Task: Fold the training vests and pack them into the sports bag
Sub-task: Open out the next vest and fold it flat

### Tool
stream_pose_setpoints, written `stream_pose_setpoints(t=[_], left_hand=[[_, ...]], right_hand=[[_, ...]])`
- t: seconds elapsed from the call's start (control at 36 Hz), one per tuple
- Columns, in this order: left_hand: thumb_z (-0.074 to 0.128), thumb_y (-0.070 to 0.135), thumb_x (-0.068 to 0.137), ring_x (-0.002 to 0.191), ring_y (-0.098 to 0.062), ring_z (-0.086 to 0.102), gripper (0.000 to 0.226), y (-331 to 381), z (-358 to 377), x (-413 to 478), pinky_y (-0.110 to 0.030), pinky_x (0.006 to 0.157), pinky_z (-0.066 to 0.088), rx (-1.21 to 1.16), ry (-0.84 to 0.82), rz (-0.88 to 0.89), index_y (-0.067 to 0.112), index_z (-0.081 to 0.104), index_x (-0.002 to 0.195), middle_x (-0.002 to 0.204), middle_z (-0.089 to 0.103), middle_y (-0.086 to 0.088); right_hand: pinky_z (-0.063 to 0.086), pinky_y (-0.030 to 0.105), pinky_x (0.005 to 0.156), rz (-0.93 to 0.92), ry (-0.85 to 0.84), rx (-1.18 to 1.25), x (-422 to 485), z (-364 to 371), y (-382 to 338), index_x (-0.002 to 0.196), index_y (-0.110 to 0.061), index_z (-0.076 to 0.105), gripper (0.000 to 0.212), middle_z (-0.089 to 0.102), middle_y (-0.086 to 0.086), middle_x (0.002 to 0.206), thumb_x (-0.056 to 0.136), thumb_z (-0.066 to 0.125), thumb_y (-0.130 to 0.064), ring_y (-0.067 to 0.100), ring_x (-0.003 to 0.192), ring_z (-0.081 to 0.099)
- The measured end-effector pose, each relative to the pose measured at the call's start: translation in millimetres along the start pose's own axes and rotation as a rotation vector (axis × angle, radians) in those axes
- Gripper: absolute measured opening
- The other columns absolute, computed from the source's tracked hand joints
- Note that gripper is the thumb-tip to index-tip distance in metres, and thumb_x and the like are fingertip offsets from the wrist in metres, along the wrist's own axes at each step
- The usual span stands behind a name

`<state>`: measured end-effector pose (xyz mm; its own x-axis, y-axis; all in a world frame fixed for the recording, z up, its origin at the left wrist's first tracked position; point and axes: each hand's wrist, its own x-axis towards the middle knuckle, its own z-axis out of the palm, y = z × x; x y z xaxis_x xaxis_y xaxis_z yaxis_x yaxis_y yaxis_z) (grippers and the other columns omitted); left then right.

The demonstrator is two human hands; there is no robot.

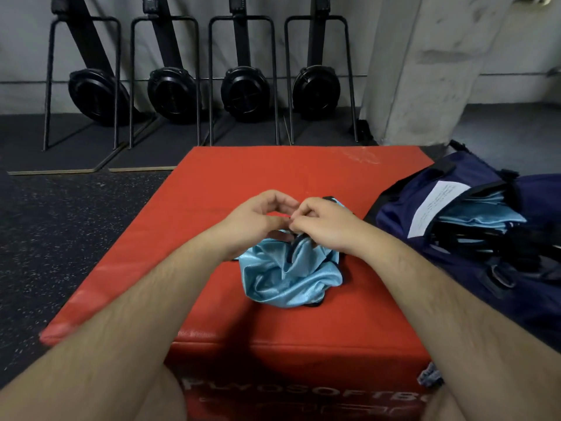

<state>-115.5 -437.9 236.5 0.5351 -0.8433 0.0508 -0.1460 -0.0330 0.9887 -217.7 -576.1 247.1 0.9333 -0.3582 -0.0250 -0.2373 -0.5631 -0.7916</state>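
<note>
A crumpled light-blue training vest (288, 275) with black trim lies on top of the red soft plyo box (230, 177). My left hand (258, 214) and my right hand (324, 223) meet just above the vest's far edge, both pinching its black trim between fingers and thumb. To the right stands the open navy sports bag (473, 259), with several folded light-blue vests (482, 211) stacked inside next to a white label.
Several black rowing machines (246, 92) stand upright against the back wall. A concrete pillar (425, 68) rises behind the bag. Dark speckled rubber floor (66, 226) lies left of the box. A small grey cloth (431, 375) shows at the box's right front corner.
</note>
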Motion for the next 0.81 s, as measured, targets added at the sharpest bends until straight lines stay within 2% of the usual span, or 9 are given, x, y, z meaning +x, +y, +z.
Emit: stream_pose_setpoints(t=[0.08, 0.17, 0.25, 0.33, 0.44, 0.5, 0.58, 0.69, 0.81], left_hand=[[0.047, -0.022, 0.086, 0.088, -0.017, 0.066, 0.037, -1.3, 1.6, 0.1, -0.027, 0.076, 0.057, -0.003, 0.043, 0.028, 0.004, 0.057, 0.111, 0.104, 0.064, -0.009], [0.048, -0.018, 0.086, 0.083, -0.015, 0.067, 0.038, -3.5, -5.3, 3.2, -0.027, 0.070, 0.053, 0.130, 0.152, 0.062, 0.013, 0.060, 0.106, 0.106, 0.066, -0.004], [0.045, -0.016, 0.082, 0.070, -0.008, 0.062, 0.047, -11.3, -15.3, 9.0, -0.027, 0.064, 0.048, 0.269, 0.223, 0.049, 0.025, 0.062, 0.097, 0.090, 0.065, 0.006], [0.046, -0.015, 0.080, 0.091, -0.004, 0.060, 0.052, -17.3, -14.1, 9.8, -0.018, 0.069, 0.047, 0.456, 0.190, 0.086, 0.030, 0.060, 0.102, 0.102, 0.061, 0.015], [0.052, -0.012, 0.079, 0.114, 0.005, 0.050, 0.060, -12.3, -1.9, 6.2, -0.011, 0.089, 0.041, 0.619, -0.019, 0.183, 0.030, 0.058, 0.121, 0.119, 0.057, 0.022], [0.056, -0.008, 0.077, 0.111, 0.005, 0.054, 0.054, -9.4, 6.7, 6.5, -0.012, 0.094, 0.039, 0.593, -0.132, 0.251, 0.023, 0.060, 0.120, 0.116, 0.062, 0.016], [0.058, 0.014, 0.070, 0.107, -0.002, 0.057, 0.050, -4.0, 19.6, 8.1, -0.017, 0.094, 0.041, 0.612, -0.154, 0.202, 0.020, 0.061, 0.120, 0.113, 0.064, 0.014], [0.065, 0.020, 0.081, 0.099, -0.021, 0.061, 0.029, -2.3, 16.9, 20.0, -0.033, 0.085, 0.044, 0.958, -0.067, 0.266, 0.012, 0.067, 0.109, 0.103, 0.069, 0.000], [0.059, 0.001, 0.086, 0.082, -0.015, 0.058, 0.016, 4.2, 2.7, 26.4, -0.014, 0.068, 0.039, 0.834, 0.061, 0.251, 0.014, 0.067, 0.094, 0.086, 0.064, 0.006]], right_hand=[[0.050, 0.032, 0.073, 0.000, -0.014, 0.089, -4.3, 1.3, 0.1, 0.095, -0.026, 0.059, 0.036, 0.068, -0.015, 0.080, 0.075, 0.076, -0.051, 0.009, 0.079, 0.064], [0.056, 0.045, 0.084, -0.032, -0.029, 0.031, -6.4, -0.8, 2.8, 0.097, -0.027, 0.055, 0.035, 0.067, -0.005, 0.094, 0.076, 0.078, -0.012, 0.019, 0.086, 0.068], [0.056, 0.041, 0.077, -0.031, -0.068, -0.066, -10.5, -8.3, 5.4, 0.101, -0.029, 0.055, 0.041, 0.064, -0.009, 0.098, 0.078, 0.066, 0.003, 0.021, 0.085, 0.067], [0.051, 0.037, 0.063, -0.037, -0.072, -0.089, -13.5, -15.9, 9.3, 0.105, -0.028, 0.058, 0.043, 0.063, -0.012, 0.099, 0.078, 0.060, 0.006, 0.018, 0.070, 0.058], [0.044, 0.031, 0.063, -0.049, -0.095, -0.038, -14.4, -21.0, 15.1, 0.101, -0.026, 0.062, 0.043, 0.064, -0.005, 0.096, 0.076, 0.058, 0.009, 0.011, 0.067, 0.054], [0.044, 0.024, 0.063, -0.077, -0.092, -0.004, -17.2, -21.8, 14.4, 0.094, -0.024, 0.062, 0.041, 0.064, -0.002, 0.091, 0.076, 0.057, 0.012, 0.007, 0.068, 0.054], [0.043, 0.019, 0.061, -0.117, -0.057, 0.016, -22.5, -24.9, 8.8, 0.089, -0.020, 0.061, 0.037, 0.063, 0.002, 0.086, 0.077, 0.056, 0.014, 0.009, 0.071, 0.056], [0.042, 0.030, 0.059, -0.146, 0.038, -0.014, -26.3, -31.6, 4.1, 0.084, -0.022, 0.058, 0.032, 0.060, -0.003, 0.076, 0.077, 0.053, 0.009, 0.012, 0.064, 0.053], [0.052, 0.038, 0.067, -0.119, 0.204, -0.166, -32.8, -44.4, 7.5, 0.087, -0.024, 0.056, 0.028, 0.061, -0.004, 0.086, 0.077, 0.054, 0.001, 0.019, 0.075, 0.060]])
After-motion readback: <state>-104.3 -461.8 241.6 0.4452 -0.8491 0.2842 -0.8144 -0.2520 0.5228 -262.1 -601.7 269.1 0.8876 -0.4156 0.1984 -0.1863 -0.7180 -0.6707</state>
